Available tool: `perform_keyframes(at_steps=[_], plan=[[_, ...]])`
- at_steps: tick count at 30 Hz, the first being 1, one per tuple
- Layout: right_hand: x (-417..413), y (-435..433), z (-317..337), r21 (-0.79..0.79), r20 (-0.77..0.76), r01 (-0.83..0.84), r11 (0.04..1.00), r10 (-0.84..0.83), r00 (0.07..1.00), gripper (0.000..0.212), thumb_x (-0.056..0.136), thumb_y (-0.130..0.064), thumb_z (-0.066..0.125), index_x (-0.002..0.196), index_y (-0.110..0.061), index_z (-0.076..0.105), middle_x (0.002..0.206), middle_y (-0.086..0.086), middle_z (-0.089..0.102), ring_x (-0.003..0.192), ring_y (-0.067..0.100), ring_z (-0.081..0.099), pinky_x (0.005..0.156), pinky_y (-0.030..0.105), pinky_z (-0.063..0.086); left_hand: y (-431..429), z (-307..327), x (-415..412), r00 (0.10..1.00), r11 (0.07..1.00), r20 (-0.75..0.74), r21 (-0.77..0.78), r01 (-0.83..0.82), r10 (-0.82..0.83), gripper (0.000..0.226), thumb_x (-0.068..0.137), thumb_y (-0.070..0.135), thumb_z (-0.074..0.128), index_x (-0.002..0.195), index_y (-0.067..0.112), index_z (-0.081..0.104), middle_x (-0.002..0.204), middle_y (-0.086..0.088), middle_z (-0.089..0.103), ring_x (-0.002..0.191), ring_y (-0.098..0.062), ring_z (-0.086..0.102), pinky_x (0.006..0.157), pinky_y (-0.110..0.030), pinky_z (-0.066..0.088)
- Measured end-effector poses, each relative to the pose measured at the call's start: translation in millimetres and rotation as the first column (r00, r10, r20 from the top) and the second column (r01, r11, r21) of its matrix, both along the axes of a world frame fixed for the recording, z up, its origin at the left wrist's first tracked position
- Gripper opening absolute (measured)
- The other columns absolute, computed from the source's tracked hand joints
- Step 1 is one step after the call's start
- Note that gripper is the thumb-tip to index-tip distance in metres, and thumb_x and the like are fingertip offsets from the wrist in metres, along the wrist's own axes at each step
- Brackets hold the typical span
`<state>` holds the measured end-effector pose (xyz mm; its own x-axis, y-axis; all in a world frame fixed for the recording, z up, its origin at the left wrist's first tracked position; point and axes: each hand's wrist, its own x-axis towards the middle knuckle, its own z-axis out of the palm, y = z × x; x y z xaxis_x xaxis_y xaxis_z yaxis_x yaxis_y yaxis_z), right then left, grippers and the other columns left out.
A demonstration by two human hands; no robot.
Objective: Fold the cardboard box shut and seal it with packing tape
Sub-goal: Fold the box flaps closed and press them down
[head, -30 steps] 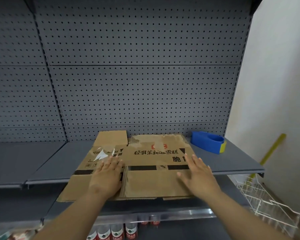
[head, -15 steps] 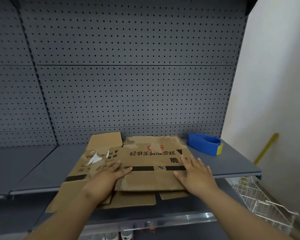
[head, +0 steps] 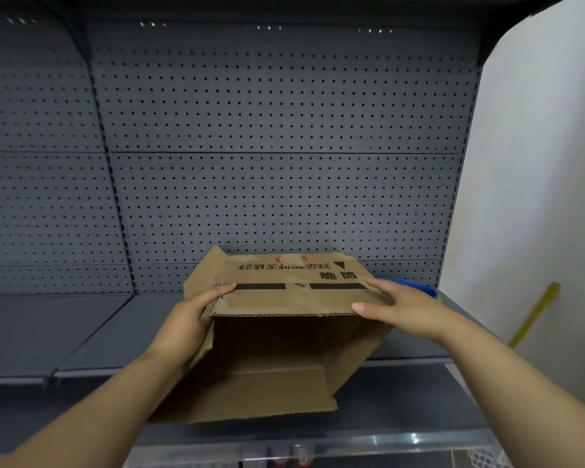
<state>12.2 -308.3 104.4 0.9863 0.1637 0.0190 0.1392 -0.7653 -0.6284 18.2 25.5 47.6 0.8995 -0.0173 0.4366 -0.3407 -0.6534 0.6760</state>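
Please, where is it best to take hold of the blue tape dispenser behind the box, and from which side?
Judging from the small part showing, take the blue tape dispenser from above with the right hand, which is nearest. The cardboard box blocks the front; only the dispenser's top edge shows, so its handle cannot be judged.

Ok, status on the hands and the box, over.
Left hand and right hand grip the brown cardboard box by its sides. Box opened up, flaps unfolded, untaped. Blue tape dispenser mostly hidden behind right hand.
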Motion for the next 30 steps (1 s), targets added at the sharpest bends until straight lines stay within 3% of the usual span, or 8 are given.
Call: perform_keyframes(at_steps=[3,6,8,13,16,23,28,30], plan=[[-3.9,2.4,10.0,-0.017,0.088,-0.027,0.999,0.029,0.996,0.082,0.073,-0.05,0.072,0.143,-0.034,0.032,0.136,-0.016,0.045,0.126,0.009,0.043,0.102,0.024,0.033,8.4,6.0,-3.1,0.998,0.996,0.018,-0.066,-0.061,0.063,0.064,0.092,-0.009,0.038,0.108,0.052,0.052,0.139,0.004,0.048,0.13,-0.012,0.042,0.107,-0.025,0.034],[-3.8,5.1,13.3,-0.055,0.242,0.047,0.997,-0.032,0.97,0.067,0.076,-0.046,0.07,0.136,-0.032,0.045,0.128,-0.008,0.057,0.11,0.011,0.053,0.091,0.025,0.042,9.1,11.4,-6.6,0.997,0.981,0.027,-0.182,-0.071,0.077,0.057,0.096,-0.001,0.039,0.105,0.053,0.054,0.128,0.007,0.054,0.093,0.006,0.056,0.078,-0.005,0.043],[-7.0,8.9,15.6,-0.057,0.329,0.102,0.993,-0.077,0.941,0.053,0.081,-0.039,0.067,0.131,-0.029,0.053,0.12,-0.004,0.062,0.098,0.01,0.054,0.081,0.023,0.042,7.3,13.8,-7.5,0.998,0.965,0.033,-0.258,-0.05,0.06,0.053,0.098,0.005,0.039,0.103,0.055,0.056,0.121,0.004,0.061,0.079,-0.002,0.06,0.062,-0.007,0.044],[-19.7,13.4,24.4,-0.027,0.458,0.173,0.985,-0.142,0.877,0.045,0.084,-0.035,0.066,0.126,-0.024,0.058,0.122,-0.004,0.063,0.104,0.012,0.056,0.086,0.026,0.043,-2.8,15.4,-9.9,0.999,0.894,0.025,-0.446,-0.027,0.043,0.043,0.099,0.02,0.039,0.103,0.058,0.06,0.121,0.005,0.063,0.104,-0.013,0.062,0.092,-0.042,0.051],[-21.2,11.5,27.5,0.038,0.508,0.17,0.985,-0.166,0.845,0.048,0.081,-0.032,0.07,0.127,-0.022,0.058,0.121,-0.005,0.065,0.103,0.01,0.055,0.085,0.022,0.04,-4.8,14.7,-8.1,0.998,0.887,0.024,-0.459,-0.043,0.061,0.042,0.099,0.02,0.039,0.105,0.056,0.059,0.116,0.006,0.065,0.106,-0.018,0.062,0.093,-0.05,0.05],[-8.7,-6.8,27.5,0.255,0.345,0.073,0.964,-0.161,0.925,0.048,0.08,-0.031,0.071,0.125,-0.022,0.058,0.112,-0.005,0.067,0.105,0.013,0.06,0.091,0.028,0.042,-3.6,22.5,-7.2,0.998,0.879,0.014,-0.475,-0.053,0.068,0.019,0.095,0.034,0.043,0.106,0.038,0.059,0.116,0.0,0.063,0.111,-0.019,0.057,0.096,-0.045,0.048],[4.8,-6.1,18.6,0.403,0.358,0.064,0.913,-0.222,0.907,0.023,0.09,-0.028,0.059,0.107,-0.012,0.06,0.083,-0.001,0.065,0.068,0.009,0.056,0.062,0.021,0.039,-0.7,24.2,-4.5,0.979,0.936,0.098,-0.323,-0.139,0.179,0.007,0.093,0.027,0.051,0.094,0.033,0.056,0.092,0.008,0.065,0.092,-0.011,0.059,0.078,-0.031,0.046],[11.1,-1.2,15.9,0.526,0.369,0.075,0.847,-0.307,0.877,0.023,0.089,-0.026,0.06,0.104,-0.015,0.047,0.082,0.0,0.062,0.08,0.02,0.061,0.067,0.028,0.045,-2.3,23.7,-2.2,0.963,0.909,0.122,-0.376,-0.181,0.242,0.015,0.089,0.026,0.058,0.102,0.024,0.049,0.093,0.007,0.063,0.093,-0.012,0.059,0.079,-0.03,0.047]])
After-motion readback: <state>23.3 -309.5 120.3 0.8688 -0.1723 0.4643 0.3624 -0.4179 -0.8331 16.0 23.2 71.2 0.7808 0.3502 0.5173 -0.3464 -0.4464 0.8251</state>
